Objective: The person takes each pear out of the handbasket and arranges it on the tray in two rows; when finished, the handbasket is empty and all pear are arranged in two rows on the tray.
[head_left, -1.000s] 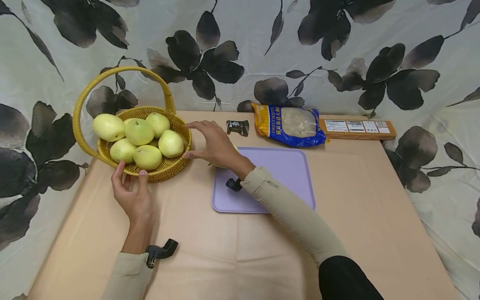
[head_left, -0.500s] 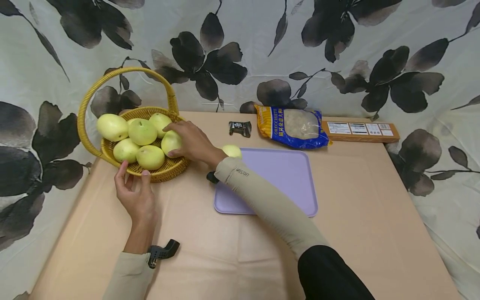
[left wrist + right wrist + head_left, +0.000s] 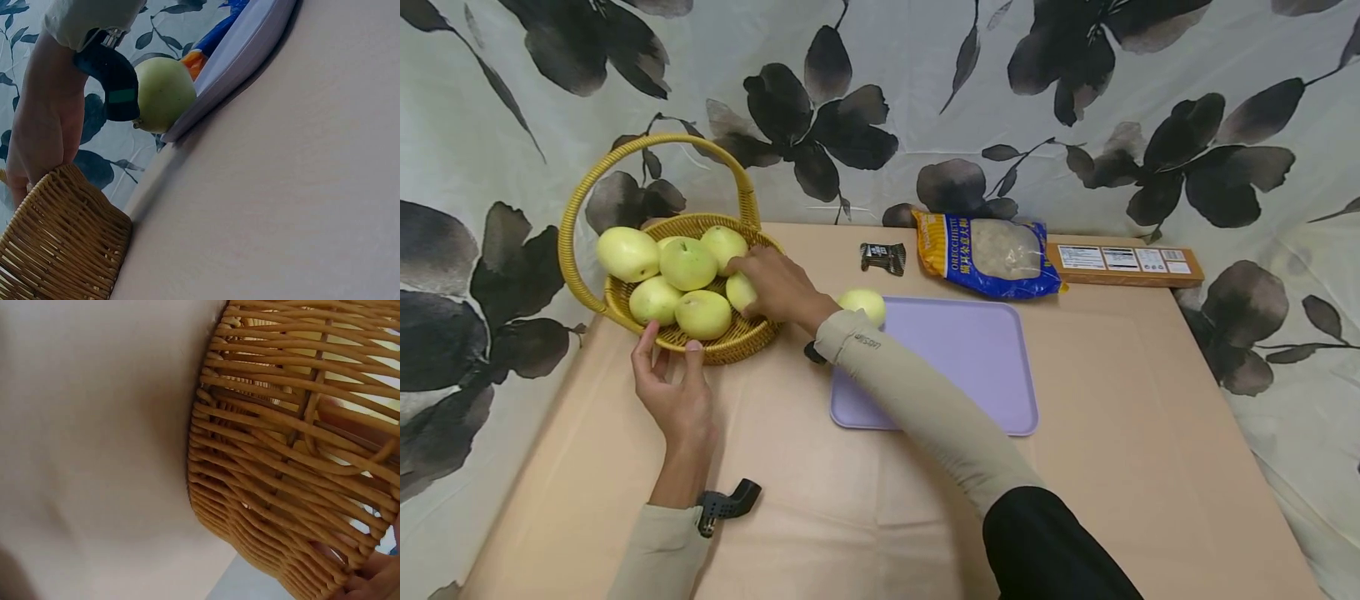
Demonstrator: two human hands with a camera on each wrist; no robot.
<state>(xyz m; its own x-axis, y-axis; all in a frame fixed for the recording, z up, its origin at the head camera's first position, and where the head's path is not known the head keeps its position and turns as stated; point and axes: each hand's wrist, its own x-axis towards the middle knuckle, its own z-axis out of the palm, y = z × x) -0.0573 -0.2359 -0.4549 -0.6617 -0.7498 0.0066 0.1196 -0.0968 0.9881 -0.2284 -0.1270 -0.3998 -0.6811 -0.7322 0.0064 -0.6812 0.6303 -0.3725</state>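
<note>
A yellow wicker basket [image 3: 737, 348] with a tall handle holds several smooth yellow-green pears [image 3: 688, 263]. My right hand [image 3: 778, 287] reaches over the basket's right rim and grips the rightmost pear [image 3: 741, 292], whose far side is hidden by the fingers. At the front rim my left hand [image 3: 677, 396] touches the basket with its fingertips and thumb, fingers loosely bent. One more pear [image 3: 862, 305] sits at the back left corner of a purple tray [image 3: 955, 358], behind my right wrist. The right wrist view is filled mostly by the basket's woven wall [image 3: 281, 437].
Behind the tray lie a small black wrapped packet [image 3: 883, 258], a blue and yellow pasta bag [image 3: 988, 254] and a long brown box [image 3: 1123, 261]. A floral cloth [image 3: 925, 100] hangs along the back. The table [image 3: 880, 508] has a peach cover.
My right hand has moved from the basket's right rim inward onto the rightmost pear and closed around it. The pear on the tray has come into clearer view. My left hand stays at the rim.
</note>
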